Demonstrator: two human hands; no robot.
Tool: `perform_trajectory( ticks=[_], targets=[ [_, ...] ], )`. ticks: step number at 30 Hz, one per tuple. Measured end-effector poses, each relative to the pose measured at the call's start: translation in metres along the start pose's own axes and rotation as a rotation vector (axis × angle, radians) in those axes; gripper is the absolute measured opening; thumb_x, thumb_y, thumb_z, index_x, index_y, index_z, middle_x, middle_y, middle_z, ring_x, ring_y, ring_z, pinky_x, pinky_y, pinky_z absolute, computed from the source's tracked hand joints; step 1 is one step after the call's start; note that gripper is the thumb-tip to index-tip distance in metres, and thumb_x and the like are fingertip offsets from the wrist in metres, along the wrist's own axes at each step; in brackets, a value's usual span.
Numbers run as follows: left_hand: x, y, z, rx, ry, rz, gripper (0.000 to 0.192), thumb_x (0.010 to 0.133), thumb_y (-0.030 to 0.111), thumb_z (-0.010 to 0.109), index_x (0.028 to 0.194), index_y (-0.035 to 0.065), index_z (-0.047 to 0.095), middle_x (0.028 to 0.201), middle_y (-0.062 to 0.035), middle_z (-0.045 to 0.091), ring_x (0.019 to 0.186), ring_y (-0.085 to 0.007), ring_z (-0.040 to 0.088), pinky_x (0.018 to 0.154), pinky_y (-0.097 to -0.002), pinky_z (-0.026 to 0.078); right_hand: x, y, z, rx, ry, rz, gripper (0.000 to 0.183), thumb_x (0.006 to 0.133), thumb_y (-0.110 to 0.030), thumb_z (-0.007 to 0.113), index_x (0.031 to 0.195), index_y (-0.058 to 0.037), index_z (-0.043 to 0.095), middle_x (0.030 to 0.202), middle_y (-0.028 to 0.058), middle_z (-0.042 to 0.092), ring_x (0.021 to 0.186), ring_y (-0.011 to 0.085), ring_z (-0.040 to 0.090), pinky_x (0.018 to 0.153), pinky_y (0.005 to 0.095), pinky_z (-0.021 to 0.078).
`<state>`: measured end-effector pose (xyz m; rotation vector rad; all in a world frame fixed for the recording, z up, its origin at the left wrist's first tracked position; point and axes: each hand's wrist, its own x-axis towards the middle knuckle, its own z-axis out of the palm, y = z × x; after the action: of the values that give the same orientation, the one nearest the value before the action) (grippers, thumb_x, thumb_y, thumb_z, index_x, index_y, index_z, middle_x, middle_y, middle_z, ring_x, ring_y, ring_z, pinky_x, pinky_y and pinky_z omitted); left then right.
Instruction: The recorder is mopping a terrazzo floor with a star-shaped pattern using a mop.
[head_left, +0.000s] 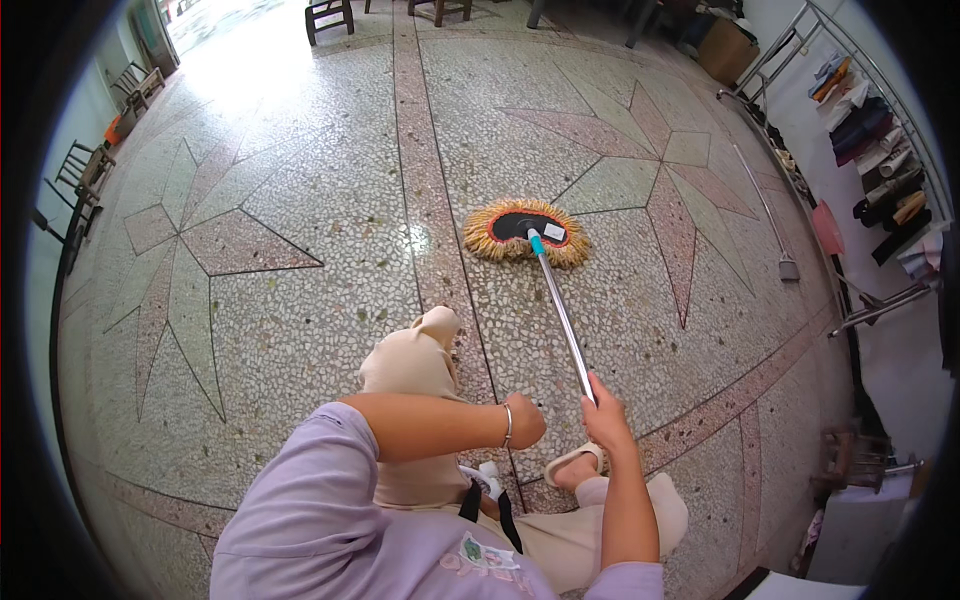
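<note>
My right hand (606, 421) is wrapped around the metal pole (564, 322) of a mop, with the thumb lying along it. The pole runs forward to a teal and white joint at the mop head (517, 226). That head is an oval black pad with a white sticker and a fringe of yellow and orange strands, lying on the terrazzo floor (330, 300). My left hand (526, 421), wearing a bracelet at the wrist, is curled into a fist in front of my body, apart from the pole. Nothing shows in it; its finger side is hidden.
On the right stand a metal clothes rack (874, 60) with hung garments, a pink basin (827, 227) and a long-handled dustpan or scraper (787, 268). Wooden chairs (81, 172) line the left wall. A stool (328, 19) stands far ahead near a bright doorway. Small dark bits dot the floor.
</note>
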<state>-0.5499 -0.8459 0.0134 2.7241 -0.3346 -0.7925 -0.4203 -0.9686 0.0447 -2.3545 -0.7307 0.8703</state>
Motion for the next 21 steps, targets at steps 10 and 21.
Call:
perform_trajectory(
  ticks=[10, 21],
  targets=[
    [-0.035, 0.022, 0.01, 0.001, 0.043, 0.165, 0.025, 0.077, 0.015, 0.054, 0.1, 0.007, 0.059, 0.08, -0.0122, 0.066, 0.076, -0.0285, 0.065, 0.055, -0.0398, 0.048, -0.172, -0.017, -0.109, -0.23, -0.038, 0.08, 0.048, 0.078, -0.008, 0.058, 0.125, -0.0076, 0.05, 0.098, 0.0187, 0.064, 0.081, 0.0227, 0.063, 0.075, 0.03, 0.0469],
    [-0.052, 0.023, -0.001, -0.032, 0.092, 0.221, 0.024, 0.082, 0.019, 0.049, 0.102, 0.009, 0.058, 0.073, -0.009, 0.064, 0.071, -0.0259, 0.065, 0.05, -0.0381, 0.045, -0.114, -0.039, -0.048, -0.332, 0.09, -0.056, 0.042, 0.079, -0.012, 0.057, 0.122, -0.011, 0.053, 0.08, 0.0233, 0.061, 0.076, 0.0386, 0.06, 0.066, 0.0425, 0.0461]
  ],
)
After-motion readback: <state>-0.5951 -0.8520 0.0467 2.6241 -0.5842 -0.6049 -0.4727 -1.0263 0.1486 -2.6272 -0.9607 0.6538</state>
